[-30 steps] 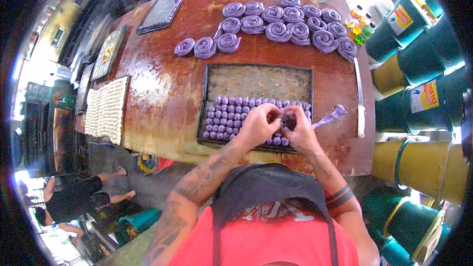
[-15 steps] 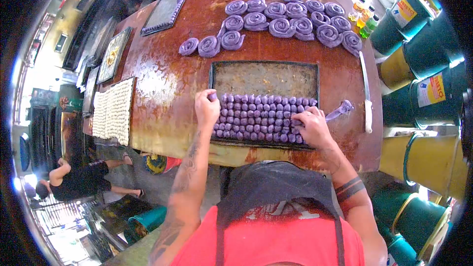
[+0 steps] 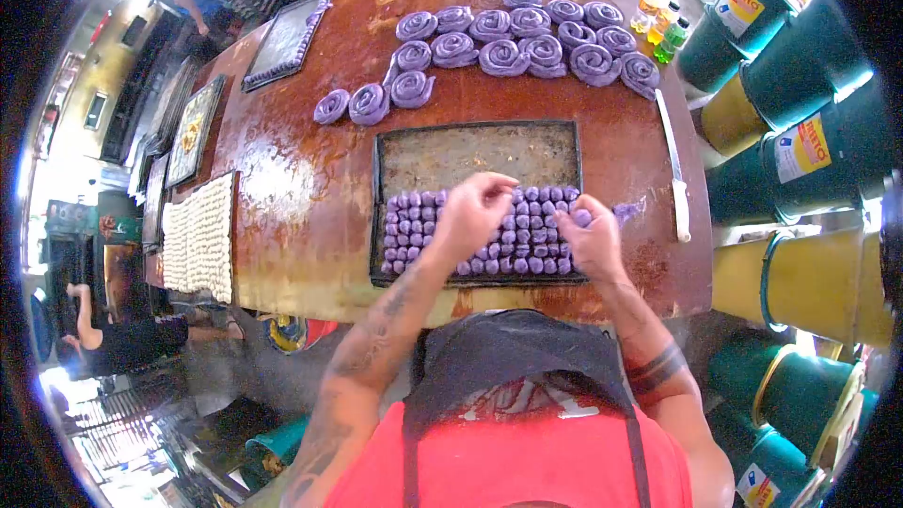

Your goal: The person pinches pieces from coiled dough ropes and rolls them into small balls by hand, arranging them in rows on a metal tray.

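A dark metal tray [image 3: 480,146] lies near the table's front edge, its lower part filled with rows of purple dough balls [image 3: 508,249]. My left hand [image 3: 480,212] is over the middle of the rows, fingers curled; whether anything is between them is hidden. At the tray's right side my right hand [image 3: 590,235] closes its thumb and fingers round a small purple dough piece. Just right of that hand, a loose strip of purple dough [image 3: 625,213] rests on the table.
Coiled purple dough rolls [image 3: 503,57] cover the back of the table [image 3: 273,146]. A long knife [image 3: 675,169] and bottles [image 3: 670,40] are at the right. Pale dough rows [image 3: 199,237] and another tray [image 3: 287,38] lie left. Buckets [image 3: 804,66] stand right; another person [image 3: 122,343] is at far left.
My left hand has moved right, from the tray's left edge to over the rows. My right hand has shifted slightly, now with a purple piece visible in it. The view has shifted a little.
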`<act>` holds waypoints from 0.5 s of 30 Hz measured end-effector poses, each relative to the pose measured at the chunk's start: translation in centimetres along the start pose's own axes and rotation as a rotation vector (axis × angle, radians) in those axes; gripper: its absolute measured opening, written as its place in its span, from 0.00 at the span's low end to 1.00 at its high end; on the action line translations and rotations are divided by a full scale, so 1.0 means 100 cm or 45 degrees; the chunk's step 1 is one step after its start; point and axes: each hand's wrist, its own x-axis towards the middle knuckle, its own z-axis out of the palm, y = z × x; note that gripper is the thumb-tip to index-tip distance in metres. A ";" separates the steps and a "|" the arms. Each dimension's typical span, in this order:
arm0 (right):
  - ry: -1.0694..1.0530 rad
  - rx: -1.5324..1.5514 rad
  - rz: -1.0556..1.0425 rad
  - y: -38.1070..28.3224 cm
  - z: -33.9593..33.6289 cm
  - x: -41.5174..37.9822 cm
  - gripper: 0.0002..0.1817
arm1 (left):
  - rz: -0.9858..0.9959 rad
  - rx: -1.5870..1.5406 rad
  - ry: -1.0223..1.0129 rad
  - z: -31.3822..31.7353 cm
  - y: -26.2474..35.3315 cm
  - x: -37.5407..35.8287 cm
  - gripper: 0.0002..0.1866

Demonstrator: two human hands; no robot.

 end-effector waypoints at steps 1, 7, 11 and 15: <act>-0.018 -0.071 -0.002 0.006 0.009 0.000 0.08 | -0.075 0.012 -0.126 0.011 0.022 -0.002 0.12; -0.176 -0.186 -0.124 0.003 0.024 -0.004 0.08 | 0.247 0.107 -0.149 0.031 0.019 -0.012 0.11; -0.090 -0.090 -0.361 0.007 0.027 -0.005 0.16 | -0.092 -0.141 0.006 0.036 -0.027 -0.016 0.09; -0.281 -0.148 -0.334 0.019 0.029 -0.005 0.12 | -0.543 -0.327 -0.423 0.018 -0.009 -0.011 0.08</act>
